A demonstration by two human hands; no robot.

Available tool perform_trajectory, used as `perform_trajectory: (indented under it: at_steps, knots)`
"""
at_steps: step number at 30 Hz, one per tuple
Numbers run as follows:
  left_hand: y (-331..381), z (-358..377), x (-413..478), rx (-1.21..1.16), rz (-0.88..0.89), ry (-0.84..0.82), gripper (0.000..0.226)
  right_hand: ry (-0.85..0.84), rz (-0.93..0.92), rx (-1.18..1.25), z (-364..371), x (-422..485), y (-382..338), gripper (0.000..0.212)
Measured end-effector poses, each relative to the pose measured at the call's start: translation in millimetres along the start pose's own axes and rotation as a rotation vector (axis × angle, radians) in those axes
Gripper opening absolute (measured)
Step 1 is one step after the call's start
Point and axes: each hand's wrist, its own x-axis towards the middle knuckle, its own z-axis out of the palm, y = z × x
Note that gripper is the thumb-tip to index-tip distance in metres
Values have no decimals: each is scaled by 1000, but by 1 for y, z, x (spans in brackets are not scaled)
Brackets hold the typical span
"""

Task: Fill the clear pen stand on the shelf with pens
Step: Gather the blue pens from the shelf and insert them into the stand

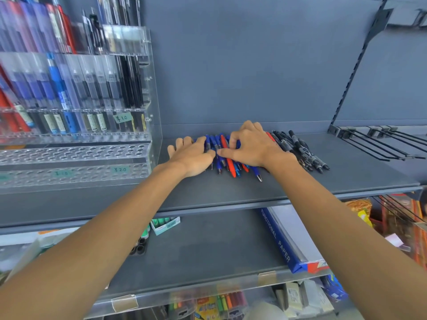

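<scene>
Your right hand (249, 146) curls round pens (228, 162) on shelf (300, 188); your left hand (191, 155) against them, grip unclear; pen stand (76, 155) left.

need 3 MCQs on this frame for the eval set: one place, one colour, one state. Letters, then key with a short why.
1. Where do the black pens lie?
A. Hanging on the hooks
B. On the shelf, right of the right hand
C. On the lower shelf

2. What colours are the pens under the left hand and right hand?
A. Green and yellow
B. Blue and red
C. All black

3. The two lowest rows of the clear pen stand are:
A. Full
B. Empty
C. Lidded

Key: 1 B, they lie loose just past the right hand; 2 B, blue and red barrels show between the hands; 3 B, only bare holes show.
</scene>
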Motion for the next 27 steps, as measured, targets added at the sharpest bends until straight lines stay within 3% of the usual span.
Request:
perform_trajectory:
  at_steps: [11,21,27]
  knots:
    - [-7,-5,-12,68,113,148,43,-3,13,-114,-2,-4,-14,36]
    - [17,0,-2,48,-90,28,78,157,54,-140,-1,-5,-2,19]
    - [19,0,8,-97,-146,-14,77,286,30,-53,3,-1,11,19]
